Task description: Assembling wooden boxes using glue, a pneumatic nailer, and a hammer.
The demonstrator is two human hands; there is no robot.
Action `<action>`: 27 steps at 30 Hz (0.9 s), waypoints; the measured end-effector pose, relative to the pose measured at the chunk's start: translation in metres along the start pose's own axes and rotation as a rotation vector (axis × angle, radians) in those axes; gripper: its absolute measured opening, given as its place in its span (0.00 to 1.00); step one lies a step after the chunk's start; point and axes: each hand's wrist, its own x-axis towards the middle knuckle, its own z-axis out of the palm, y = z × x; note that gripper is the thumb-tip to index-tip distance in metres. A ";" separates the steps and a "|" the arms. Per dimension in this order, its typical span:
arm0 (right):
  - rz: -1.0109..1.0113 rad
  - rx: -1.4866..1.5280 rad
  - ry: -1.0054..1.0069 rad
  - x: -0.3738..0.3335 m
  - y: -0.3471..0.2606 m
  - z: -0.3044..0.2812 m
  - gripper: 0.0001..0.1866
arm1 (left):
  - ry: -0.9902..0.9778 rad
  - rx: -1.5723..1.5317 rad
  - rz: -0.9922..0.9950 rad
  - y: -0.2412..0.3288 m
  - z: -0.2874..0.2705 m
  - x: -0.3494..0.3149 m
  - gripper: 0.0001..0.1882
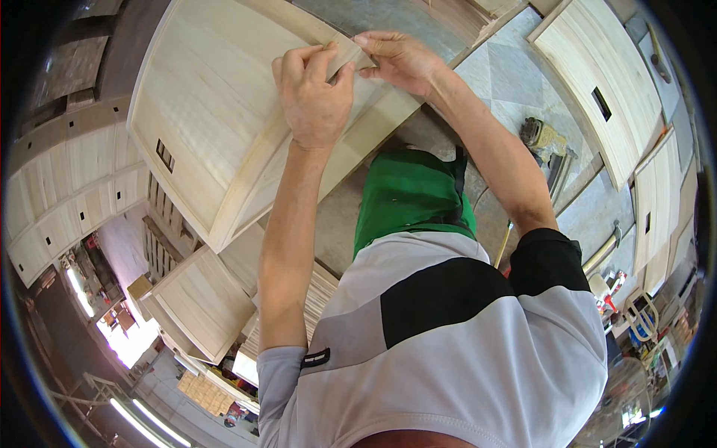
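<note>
A large pale wooden panel (213,67) with a raised frame and a small dark slot lies in front of me, reaching far left. My left hand (317,97) rests over its near right part, fingers curled and thumb toward them. What those fingers hold, if anything, is hidden. Close by, my right hand (403,60) is at the panel's right edge, its fingers and thumb closed in around the corner there. Whether a small piece lies between its fingertips cannot be made out. Both forearms are bare, and the hands are almost touching.
More slotted wooden panels (597,71) lean at the right. A yellowish power tool (544,138) and a hammer (603,250) lie on the grey surface to my right. Another wooden panel (202,299) is at the lower left. Wooden pallets (160,243) stand behind the large panel.
</note>
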 end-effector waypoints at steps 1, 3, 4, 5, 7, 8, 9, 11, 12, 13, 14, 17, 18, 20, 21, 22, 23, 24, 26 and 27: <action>-0.006 -0.006 0.037 0.000 0.000 0.001 0.09 | 0.008 -0.005 0.008 0.001 0.000 0.001 0.18; -0.010 -0.002 0.045 -0.001 0.002 0.002 0.09 | -0.018 -0.008 -0.012 0.002 -0.002 0.002 0.18; -0.017 0.002 0.056 -0.002 0.002 0.003 0.09 | -0.004 -0.012 0.004 0.003 -0.003 0.003 0.18; -0.022 0.001 0.058 -0.002 0.001 0.003 0.09 | -0.038 0.013 -0.031 0.004 -0.004 0.003 0.18; -0.029 0.003 0.038 -0.003 0.001 0.003 0.09 | -0.072 0.035 -0.064 0.006 -0.004 0.003 0.18; -0.021 -0.001 0.053 -0.002 0.001 0.004 0.09 | -0.078 0.052 -0.058 0.006 -0.004 0.003 0.19; -0.024 0.007 0.029 -0.002 0.000 0.005 0.12 | -0.075 0.065 -0.047 0.006 -0.004 0.003 0.19; -0.026 0.014 0.016 -0.003 0.001 0.007 0.15 | -0.067 0.061 -0.034 0.005 -0.003 0.003 0.18; -0.035 -0.020 0.071 -0.004 0.001 0.008 0.13 | -0.057 0.057 -0.018 0.005 -0.003 0.003 0.18; -0.032 -0.059 0.154 -0.008 0.001 0.008 0.11 | -0.052 0.044 -0.017 0.003 -0.003 0.004 0.18; -0.046 -0.063 0.145 -0.015 0.002 0.007 0.11 | -0.050 0.061 0.006 0.002 -0.005 0.005 0.18; -0.125 -0.660 0.418 -0.063 -0.002 -0.016 0.13 | -0.046 0.062 0.060 -0.002 -0.003 0.008 0.17; -0.201 -0.863 0.535 -0.093 -0.003 -0.030 0.15 | -0.053 0.103 0.070 -0.002 -0.003 0.007 0.17; -0.311 -1.192 0.830 -0.154 -0.002 -0.059 0.17 | -0.056 0.052 0.067 -0.001 0.000 0.006 0.17; -0.347 -1.310 1.022 -0.185 0.001 -0.073 0.18 | -0.050 0.039 0.067 -0.001 -0.001 0.005 0.17; -0.198 -1.284 1.192 -0.213 0.004 -0.086 0.19 | -0.048 0.037 0.051 -0.002 -0.001 0.004 0.17; -0.111 -1.367 1.233 -0.245 0.010 -0.097 0.23 | -0.035 0.017 0.085 -0.003 -0.001 0.004 0.17; 0.117 -1.413 1.276 -0.265 0.017 -0.107 0.27 | -0.016 0.003 0.113 -0.005 -0.002 0.005 0.17; 0.256 -1.494 1.320 -0.274 0.049 -0.124 0.35 | -0.014 0.010 0.112 -0.008 -0.003 0.005 0.17; 0.251 -1.495 1.383 -0.273 0.066 -0.131 0.40 | -0.052 0.002 0.095 -0.009 -0.003 0.005 0.17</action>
